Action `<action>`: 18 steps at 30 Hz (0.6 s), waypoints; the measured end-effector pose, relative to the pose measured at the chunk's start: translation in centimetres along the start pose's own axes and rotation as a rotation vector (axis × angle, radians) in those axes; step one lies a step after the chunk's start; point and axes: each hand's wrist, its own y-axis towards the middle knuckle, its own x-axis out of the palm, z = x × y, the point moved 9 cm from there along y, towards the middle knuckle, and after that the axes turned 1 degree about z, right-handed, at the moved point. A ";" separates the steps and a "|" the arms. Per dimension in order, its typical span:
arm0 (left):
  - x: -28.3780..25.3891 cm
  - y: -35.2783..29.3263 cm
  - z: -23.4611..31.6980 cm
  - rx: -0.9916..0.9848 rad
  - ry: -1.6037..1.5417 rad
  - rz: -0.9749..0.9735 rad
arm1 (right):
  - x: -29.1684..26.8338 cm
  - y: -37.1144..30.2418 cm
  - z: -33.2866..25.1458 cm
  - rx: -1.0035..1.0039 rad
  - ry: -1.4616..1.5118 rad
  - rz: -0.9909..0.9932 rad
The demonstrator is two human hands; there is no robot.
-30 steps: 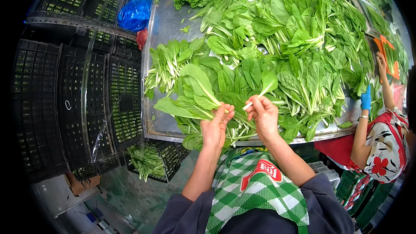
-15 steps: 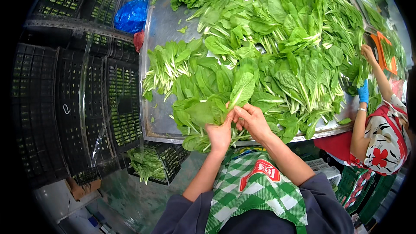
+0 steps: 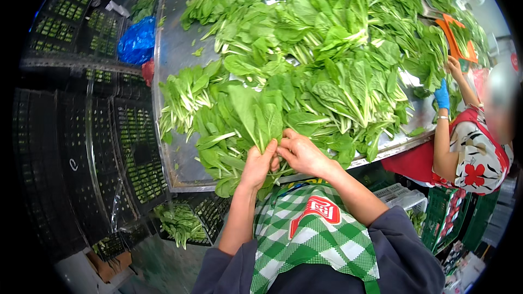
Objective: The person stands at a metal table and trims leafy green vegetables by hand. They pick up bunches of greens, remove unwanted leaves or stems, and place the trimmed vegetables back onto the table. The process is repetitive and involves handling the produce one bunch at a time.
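Note:
My left hand [image 3: 257,167] is closed round the lower stems of a small bunch of leafy greens [image 3: 251,111], whose broad leaves fan upward and away from me. Close against it, my right hand [image 3: 305,153] has its fingers pinched together at the right side of the stems. The stem ends are hidden by my fingers. Both hands are over the near edge of a metal table [image 3: 182,173]. Around and beyond them spreads a thick heap of loose greens [image 3: 348,84] with pale stalks.
Black plastic crates [image 3: 81,147] stack up on the left, near a blue plastic bag [image 3: 137,41]. Below the table edge, a crate holds more greens [image 3: 180,223]. At right a co-worker's blue-gloved hand [image 3: 442,95] handles greens near an orange holder [image 3: 456,37].
The view has shifted right. The bunch in my left hand now stands more upright, and the single leaf that rose between my hands now lies against it.

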 end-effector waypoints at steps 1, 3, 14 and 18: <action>0.4 0.0 -0.2 -0.034 -0.083 0.006 | -1.3 -0.7 -0.5 0.016 -0.010 0.031; 1.7 -0.2 0.3 -0.072 -0.192 0.035 | -4.7 -2.9 0.0 0.036 -0.127 0.240; 3.7 1.6 0.9 0.024 -0.554 0.186 | -17.0 -12.4 7.7 0.257 -0.372 0.874; 6.7 2.0 -1.2 -0.039 -0.598 0.119 | -15.5 -12.9 6.7 0.298 0.094 0.971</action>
